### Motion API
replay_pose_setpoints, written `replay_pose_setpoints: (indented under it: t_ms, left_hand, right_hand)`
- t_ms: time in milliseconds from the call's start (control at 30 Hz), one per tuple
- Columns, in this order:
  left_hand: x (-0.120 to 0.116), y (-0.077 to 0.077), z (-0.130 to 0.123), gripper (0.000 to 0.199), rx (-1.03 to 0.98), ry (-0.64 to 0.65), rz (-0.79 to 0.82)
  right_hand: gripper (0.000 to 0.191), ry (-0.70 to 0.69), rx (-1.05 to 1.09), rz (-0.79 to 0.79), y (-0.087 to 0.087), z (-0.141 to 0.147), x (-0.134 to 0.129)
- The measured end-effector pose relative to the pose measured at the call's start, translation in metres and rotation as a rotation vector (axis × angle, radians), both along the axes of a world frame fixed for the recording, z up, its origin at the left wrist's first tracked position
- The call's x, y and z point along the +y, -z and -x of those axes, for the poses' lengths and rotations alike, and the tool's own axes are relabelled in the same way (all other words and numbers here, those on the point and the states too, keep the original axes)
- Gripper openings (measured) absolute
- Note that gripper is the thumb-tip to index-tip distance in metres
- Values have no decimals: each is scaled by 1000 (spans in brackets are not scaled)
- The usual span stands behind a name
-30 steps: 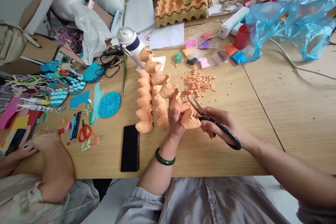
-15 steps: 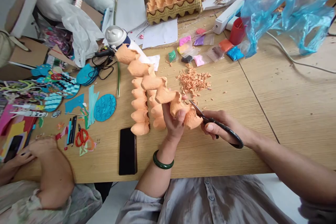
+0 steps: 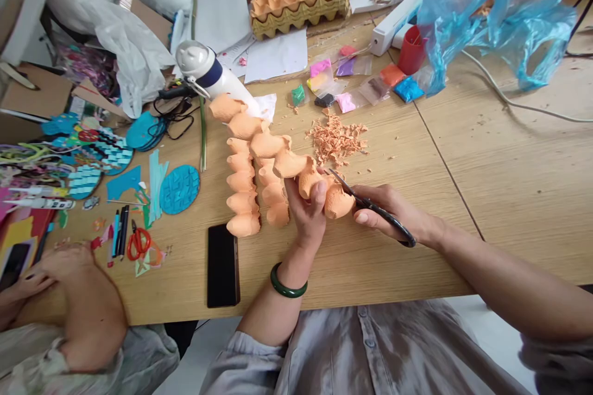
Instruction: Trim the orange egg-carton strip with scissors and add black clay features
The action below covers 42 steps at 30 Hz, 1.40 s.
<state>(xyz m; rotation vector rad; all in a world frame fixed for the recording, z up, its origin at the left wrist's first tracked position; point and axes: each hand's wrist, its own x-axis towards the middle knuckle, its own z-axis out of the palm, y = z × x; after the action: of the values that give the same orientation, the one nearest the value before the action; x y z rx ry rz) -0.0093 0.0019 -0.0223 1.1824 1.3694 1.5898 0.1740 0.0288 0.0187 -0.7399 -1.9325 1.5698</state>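
Head view: one carton strip (image 3: 269,145) in left hand (image 3: 306,219), two on table (image 3: 509,173)

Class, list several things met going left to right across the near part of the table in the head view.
Co-worker's hand, pens, red-handled scissors, blue disc, black phone, left hand, right hand.

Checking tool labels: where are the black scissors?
Head view, right of centre: the black scissors are in the right hand, blades at the lower-right end of the held egg-carton strip.

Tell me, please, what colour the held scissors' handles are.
The handles are black, clearest in the head view.
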Motion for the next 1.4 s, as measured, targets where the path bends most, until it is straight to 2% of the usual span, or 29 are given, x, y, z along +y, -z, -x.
replay_pose_setpoints:
  t_ms: [100, 233, 333, 533, 767, 867, 1033, 1133, 1233, 1333, 1400]
  left_hand:
    - [0, -4, -6, 48, 17, -63, -61]
    - [-1, -9, -11, 45, -3, -36, -56]
    - [-3, -7, -12, 41, -5, -54, -37]
    - [-4, -2, -11, 38, 5, -52, -25]
    - [-2, -7, -11, 42, -17, -47, -8]
    - [-1, -9, -11, 44, -34, -30, 4]
    - [0, -9, -7, 38, -21, -58, -21]
    - [0, -10, -3, 36, -19, -44, -46]
    - [1, -12, 1, 37, 19, -14, -137]
    - [1, -14, 2, 48, 88, -16, -239]
    - [2, -15, 3, 54, 128, -32, -266]
  right_hand:
    - [50, 18, -21, 13, -1, 1, -1]
    - [51, 33, -24, 32, 0, 0, -1]
    - [51, 46, -34, 23, 2, 1, -2]
    - [56, 186, -90, 24, 2, 9, -13]
    - [57, 265, -51, 77, 3, 15, -20]
    - [57, 259, -56, 113, 3, 15, -20]
    - [55, 205, -17, 183, 2, 15, -18]
    - [55, 205, -64, 135, 0, 9, -12]
    - [61, 239, -199, 29, -5, -1, -3]
    - [66, 262, -356, -120, -13, -11, 4]
    - [65, 229, -409, -216, -19, -17, 7]
